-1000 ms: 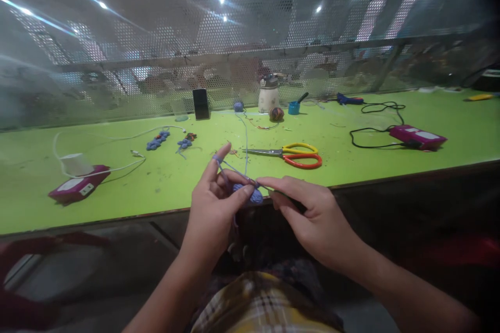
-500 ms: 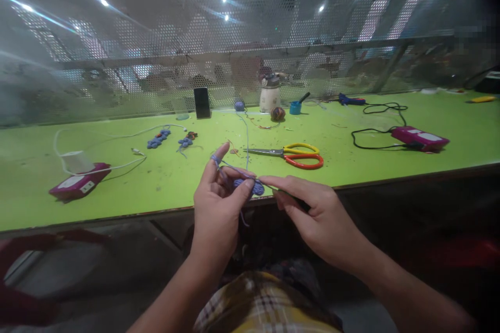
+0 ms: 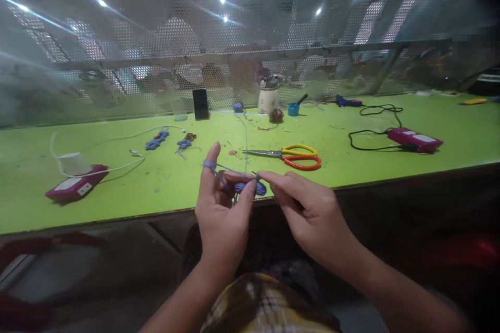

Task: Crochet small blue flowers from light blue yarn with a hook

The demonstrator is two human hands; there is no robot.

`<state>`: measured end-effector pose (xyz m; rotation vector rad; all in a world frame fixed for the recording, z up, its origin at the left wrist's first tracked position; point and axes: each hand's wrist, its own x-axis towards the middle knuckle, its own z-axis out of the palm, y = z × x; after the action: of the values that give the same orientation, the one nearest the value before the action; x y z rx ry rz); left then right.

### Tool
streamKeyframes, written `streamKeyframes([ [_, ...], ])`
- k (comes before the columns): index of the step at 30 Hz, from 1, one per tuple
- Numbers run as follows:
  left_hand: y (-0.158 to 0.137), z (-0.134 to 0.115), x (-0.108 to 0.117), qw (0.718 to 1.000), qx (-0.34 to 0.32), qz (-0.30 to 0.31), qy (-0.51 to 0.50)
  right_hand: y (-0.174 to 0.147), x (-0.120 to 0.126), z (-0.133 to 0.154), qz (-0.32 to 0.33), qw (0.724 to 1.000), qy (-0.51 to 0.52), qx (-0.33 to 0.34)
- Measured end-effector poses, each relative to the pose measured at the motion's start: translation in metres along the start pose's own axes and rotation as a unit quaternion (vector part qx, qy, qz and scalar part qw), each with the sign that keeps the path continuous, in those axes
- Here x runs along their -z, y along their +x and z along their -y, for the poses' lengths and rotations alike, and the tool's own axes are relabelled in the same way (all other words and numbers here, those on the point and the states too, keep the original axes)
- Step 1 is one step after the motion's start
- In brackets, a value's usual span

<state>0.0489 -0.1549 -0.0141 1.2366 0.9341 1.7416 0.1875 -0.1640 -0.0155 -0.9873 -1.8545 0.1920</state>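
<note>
My left hand [image 3: 224, 203] pinches a small purple-blue crochet piece [image 3: 260, 188] between thumb and fingers, just above the table's front edge. Its raised index finger has purple-blue yarn [image 3: 210, 164] wound round it, and the strand runs across to the piece. My right hand [image 3: 304, 200] is closed on a thin crochet hook [image 3: 253, 172], whose tip shows at the top of the piece; the rest of the hook is hidden by the fingers. A yarn strand leads back over the table to a purple-blue ball [image 3: 238, 107].
Scissors [image 3: 291, 154] with yellow and red handles lie just beyond my hands. Blue crocheted pieces [image 3: 157, 140], a phone [image 3: 200, 104], a jug [image 3: 268, 98], a multicoloured yarn ball [image 3: 276, 115] and a blue pot [image 3: 294, 109] stand farther back. Purple power strips [image 3: 77, 184] with cables flank the green table [image 3: 128, 192].
My right hand has drawn in against the crochet piece, and the hook's tip now pokes out past it. My left index finger has tilted slightly left. The view has shifted a little.
</note>
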Motion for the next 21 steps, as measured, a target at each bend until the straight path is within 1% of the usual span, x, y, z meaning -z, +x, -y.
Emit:
streamKeyframes([
  [2, 0.0, -0.003, 0.001, 1.0, 0.017, 0.018, -0.012, 0.001, -0.002, 0.002, -0.017, 0.999, 0.032, -0.022],
  [3, 0.0, -0.005, 0.002, 0.999, 0.031, 0.03, -0.018, 0.002, -0.001, 0.003, -0.023, 0.997, 0.053, -0.044],
  [5, 0.002, -0.008, 0.005, 0.996, 0.057, 0.057, -0.036, 0.004, 0.001, 0.003, -0.019, 0.986, 0.116, -0.115],
  [6, 0.003, -0.009, 0.007, 0.994, 0.068, 0.071, -0.047, 0.005, 0.002, 0.003, -0.009, 0.974, 0.16, -0.159],
  [8, 0.007, -0.01, 0.013, 0.989, 0.09, 0.098, -0.071, 0.007, 0.005, 0.0, 0.02, 0.934, 0.265, -0.24],
  [10, 0.011, -0.009, 0.019, 0.982, 0.12, 0.12, -0.089, 0.009, 0.007, -0.004, 0.045, 0.881, 0.368, -0.293],
  [13, 0.017, -0.007, 0.026, 0.971, 0.158, 0.148, -0.098, 0.011, 0.009, -0.009, 0.073, 0.809, 0.474, -0.34],
  [15, 0.019, -0.007, 0.03, 0.967, 0.17, 0.164, -0.093, 0.01, 0.009, -0.011, 0.09, 0.777, 0.507, -0.362],
  [17, 0.02, -0.007, 0.034, 0.965, 0.179, 0.172, -0.087, 0.008, 0.008, -0.012, 0.102, 0.761, 0.519, -0.375],
  [18, 0.02, -0.008, 0.035, 0.963, 0.185, 0.175, -0.085, 0.006, 0.008, -0.012, 0.108, 0.759, 0.518, -0.379],
  [19, 0.02, -0.008, 0.036, 0.961, 0.193, 0.177, -0.086, 0.005, 0.008, -0.013, 0.115, 0.762, 0.511, -0.38],
  [20, 0.021, -0.008, 0.037, 0.959, 0.202, 0.179, -0.088, 0.004, 0.008, -0.013, 0.119, 0.772, 0.498, -0.377],
  [21, 0.021, -0.008, 0.037, 0.955, 0.213, 0.183, -0.092, 0.003, 0.008, -0.013, 0.121, 0.788, 0.477, -0.37],
])
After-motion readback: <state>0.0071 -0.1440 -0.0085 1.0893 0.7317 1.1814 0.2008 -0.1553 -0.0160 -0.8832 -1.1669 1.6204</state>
